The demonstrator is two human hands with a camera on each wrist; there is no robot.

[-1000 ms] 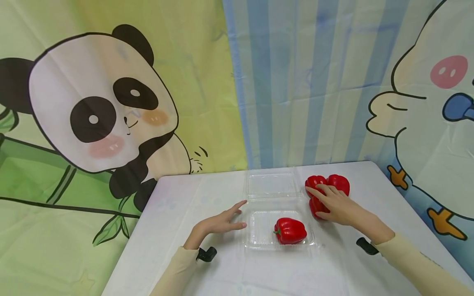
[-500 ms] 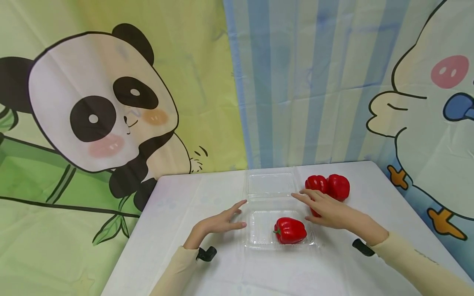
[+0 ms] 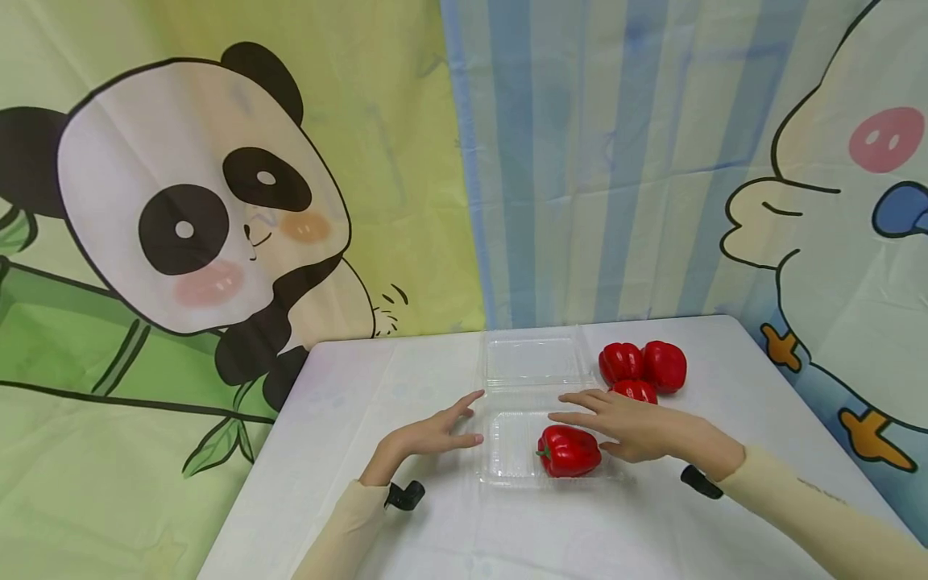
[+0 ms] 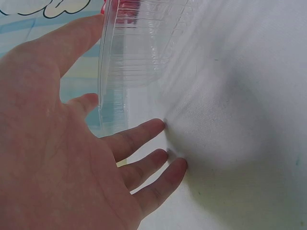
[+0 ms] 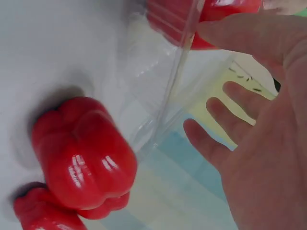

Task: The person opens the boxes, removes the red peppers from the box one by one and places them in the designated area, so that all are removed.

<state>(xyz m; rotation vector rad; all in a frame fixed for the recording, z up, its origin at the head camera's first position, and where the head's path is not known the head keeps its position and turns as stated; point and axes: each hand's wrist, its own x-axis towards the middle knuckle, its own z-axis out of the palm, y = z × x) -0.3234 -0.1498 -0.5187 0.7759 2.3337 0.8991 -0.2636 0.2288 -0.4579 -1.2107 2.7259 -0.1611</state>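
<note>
A red bell pepper (image 3: 569,452) with a green stem lies on its side in the right part of a clear plastic clamshell box (image 3: 507,459). The box's lid (image 3: 532,360) lies open toward the back. At the box's left edge my left hand (image 3: 429,435) stays with fingers spread and nothing held; in the left wrist view its thumb and index finger are by the clear wall. Over the box's right side reaches my right hand (image 3: 638,425), fingers extended, thumb close to the pepper. Whether the thumb touches it I cannot tell.
Three more red bell peppers sit together right of the box: a left one (image 3: 620,362), a right one (image 3: 664,366) and a front one (image 3: 635,391) partly behind my right hand. A printed curtain (image 3: 551,161) stands behind the white table (image 3: 391,379).
My right hand has moved left and nearer, from over the pepper group to the box, with nothing in it. My left hand and the pepper in the box have stayed in place.
</note>
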